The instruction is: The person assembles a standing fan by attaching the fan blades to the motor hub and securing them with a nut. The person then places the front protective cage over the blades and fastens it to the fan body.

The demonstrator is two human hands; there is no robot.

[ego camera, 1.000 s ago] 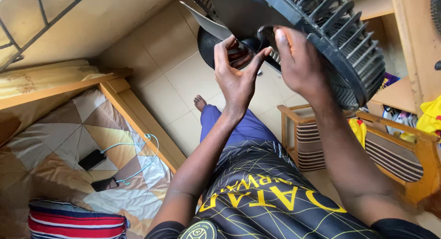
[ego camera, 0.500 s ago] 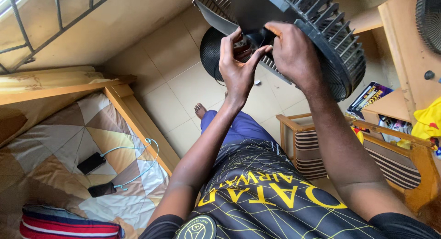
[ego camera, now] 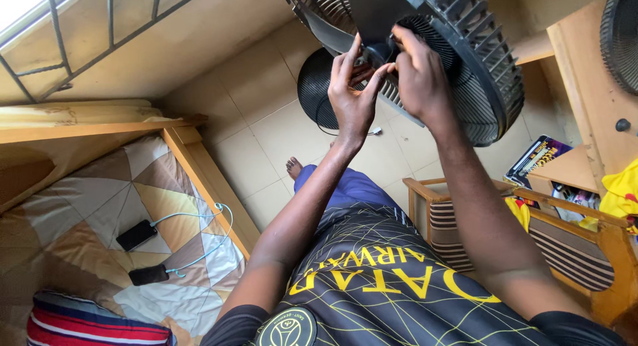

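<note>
A dark grey fan head (ego camera: 468,60) with a round slatted guard is raised in front of me at the top of the head view. My left hand (ego camera: 352,93) and my right hand (ego camera: 419,77) meet at its centre, fingertips pinched around a small dark hub part (ego camera: 379,53). The thumb and fingers of both hands curl onto that part. A second round black grille (ego camera: 319,87) lies on the tiled floor behind my left hand, with a thin cable beside it.
A bed with a patterned sheet (ego camera: 100,220) lies at left, holding two dark phones (ego camera: 136,234) and a pale blue cable. A wooden bed rail (ego camera: 212,186) borders the tiled floor. A striped wooden chair (ego camera: 585,246) stands at right, and wooden shelves (ego camera: 578,67) hold magazines.
The view has tilted so the fan head and both hands sit higher and further right. Both hands stay at the fan's centre, fingers drawn closer around the hub part.
</note>
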